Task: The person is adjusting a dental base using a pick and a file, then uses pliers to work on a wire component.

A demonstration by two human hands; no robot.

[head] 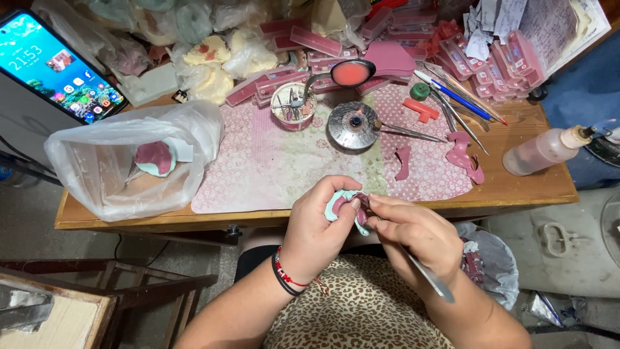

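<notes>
**Dental cast held at the bench edge, metal tool laid against it**

The dental cast [341, 205], a pale green horseshoe-shaped piece with pink wax on it, sits in the left hand [316, 226], just in front of the near edge of the bench [516, 187] and above the person's lap. The left grip is clamped on it: thumb over the top, fingers curled underneath, so much of the cast is hidden. The right hand [413, 236] is closed on a slim metal tool [429, 281], pinched like a pen. The tool's long axis runs from lower right, where its flat end sticks out past the wrist, up and left toward the cast; its working tip is hidden behind the fingers where the two hands meet (whether it touches the wax cannot be told). The cast lies to the left of the right hand, touching or all but touching its fingertips, so both hands are on it, the left carrying and the right working.

On the bench behind, a small lit burner [352, 125] stands on the pink patterned mat [271, 161], with strips of pink wax [465, 155] to its right. A clear plastic bag [116, 168] at the left holds another cast, and a squeeze bottle [546, 150] lies at the right end.
</notes>
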